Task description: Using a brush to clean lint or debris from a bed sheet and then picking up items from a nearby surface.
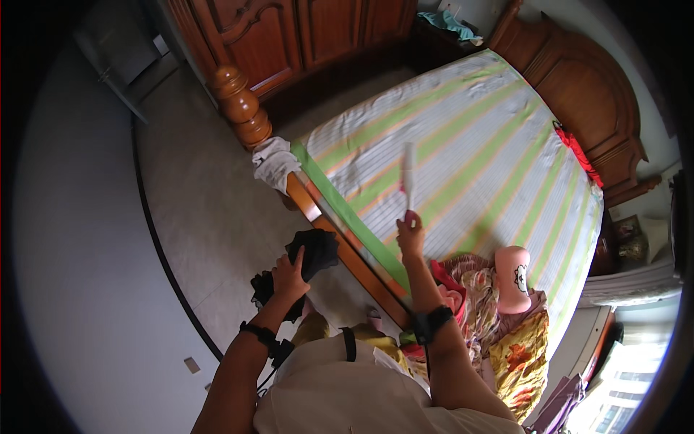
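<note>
My left hand (291, 276) grips a black ruffle-edged cloth item (313, 252), which bunches out on both sides of my fingers beside the bed's wooden footboard. My right hand (412, 234) is raised above the bed and closed around the pink handle of a long, slim white object (409, 173). Motion blur hides its exact kind. Under it spreads a mattress cover (455, 146) with green, white and orange stripes. Below my right forearm lies a pile of patterned clothes (477, 304), with a gold floral garment (520, 352) at its lower end.
A pink bolster-shaped cushion (511, 271) rests against the clothes. The footboard rail (358, 266) runs between me and the mattress, ending at a turned bedpost (238, 103) with a pale cloth (275, 163) draped beside it. A wooden wardrobe (331, 32) stands beyond; red fabric (579, 154) lies by the headboard.
</note>
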`<state>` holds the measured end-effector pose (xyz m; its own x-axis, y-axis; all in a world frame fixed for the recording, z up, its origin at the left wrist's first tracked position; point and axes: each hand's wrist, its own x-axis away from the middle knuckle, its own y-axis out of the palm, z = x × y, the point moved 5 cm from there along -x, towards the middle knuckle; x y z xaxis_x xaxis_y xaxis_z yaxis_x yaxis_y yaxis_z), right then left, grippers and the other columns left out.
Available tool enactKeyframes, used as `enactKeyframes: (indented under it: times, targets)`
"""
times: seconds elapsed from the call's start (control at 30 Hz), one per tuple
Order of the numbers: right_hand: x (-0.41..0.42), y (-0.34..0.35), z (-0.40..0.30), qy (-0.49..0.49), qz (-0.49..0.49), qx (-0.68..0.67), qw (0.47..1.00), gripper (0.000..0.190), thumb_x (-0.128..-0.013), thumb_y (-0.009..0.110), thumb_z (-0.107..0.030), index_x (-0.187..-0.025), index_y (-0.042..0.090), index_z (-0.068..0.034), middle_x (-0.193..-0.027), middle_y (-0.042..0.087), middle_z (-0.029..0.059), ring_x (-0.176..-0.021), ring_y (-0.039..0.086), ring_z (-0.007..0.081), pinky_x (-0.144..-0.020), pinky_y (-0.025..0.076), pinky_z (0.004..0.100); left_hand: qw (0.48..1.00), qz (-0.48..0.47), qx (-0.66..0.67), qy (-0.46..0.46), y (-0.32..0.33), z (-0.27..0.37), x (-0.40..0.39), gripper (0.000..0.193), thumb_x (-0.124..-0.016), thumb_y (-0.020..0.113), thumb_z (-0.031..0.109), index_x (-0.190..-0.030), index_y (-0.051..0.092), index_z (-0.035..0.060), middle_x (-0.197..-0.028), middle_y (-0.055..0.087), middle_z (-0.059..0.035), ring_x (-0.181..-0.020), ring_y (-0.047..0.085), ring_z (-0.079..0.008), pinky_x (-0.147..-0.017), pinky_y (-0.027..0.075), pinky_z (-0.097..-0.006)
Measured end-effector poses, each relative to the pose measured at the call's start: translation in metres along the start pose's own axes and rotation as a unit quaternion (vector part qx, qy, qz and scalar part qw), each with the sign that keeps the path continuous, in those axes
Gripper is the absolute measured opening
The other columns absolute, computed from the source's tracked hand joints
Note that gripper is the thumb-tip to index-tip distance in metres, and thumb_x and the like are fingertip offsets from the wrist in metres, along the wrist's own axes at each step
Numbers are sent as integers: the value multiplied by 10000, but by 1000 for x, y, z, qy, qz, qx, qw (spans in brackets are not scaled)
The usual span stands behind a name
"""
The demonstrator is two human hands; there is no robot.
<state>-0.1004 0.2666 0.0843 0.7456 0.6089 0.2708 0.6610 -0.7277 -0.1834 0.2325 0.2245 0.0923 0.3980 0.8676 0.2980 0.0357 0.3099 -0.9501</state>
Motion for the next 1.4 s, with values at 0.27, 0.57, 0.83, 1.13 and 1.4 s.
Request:
enactKeyframes:
  times: [0.27,0.57,0.83,1.13,1.4]
  targets:
    - [-56,99,107,-49,-62,157,984,422,-779,614,-99,-1185,501,-84,-742,566,50,-481,470,122,-408,390,277,999,46,18,13,-11,-95,-50,1059,-525,784,244,-1419,216,229,-1096,451,-193,-997,481,-345,-823,438,-464]
    - [5,176,0,-4,56,-26,998,353,-765,633,-66,-1094,506,-83,-655,480,1,-475,447,86,-383,361,252,999,41,6,-20,-41,-177,-77,1067,-539,796,268,-1424,202,223,-1114,433,-191,-1009,473,-348,-815,443,-462]
    - [-15,201,-14,169,-18,-83,982,150,-821,591,-109,-910,471,-104,-562,425,-8,-393,403,109,-338,291,251,997,60,39,-4,-53,-214,-115,1078,-545,795,284,-1429,181,226,-1093,428,-185,-972,479,-340,-793,448,-458]
    - [-27,324,-188,-167,64,-208,962,284,-881,573,-116,-1139,476,-43,-661,452,-38,-491,371,38,-409,295,212,996,57,48,-50,-91,-288,-175,1048,-552,776,288,-1428,202,227,-1140,447,-207,-1021,483,-354,-822,439,-469]
    - [59,499,-358,-322,-71,-123,936,447,-886,570,-154,-1281,422,-4,-934,517,60,-743,482,70,-611,411,222,993,35,38,-102,-169,-381,-226,1028,-599,748,289,-1440,159,232,-1148,439,-201,-1034,470,-355,-826,434,-478]
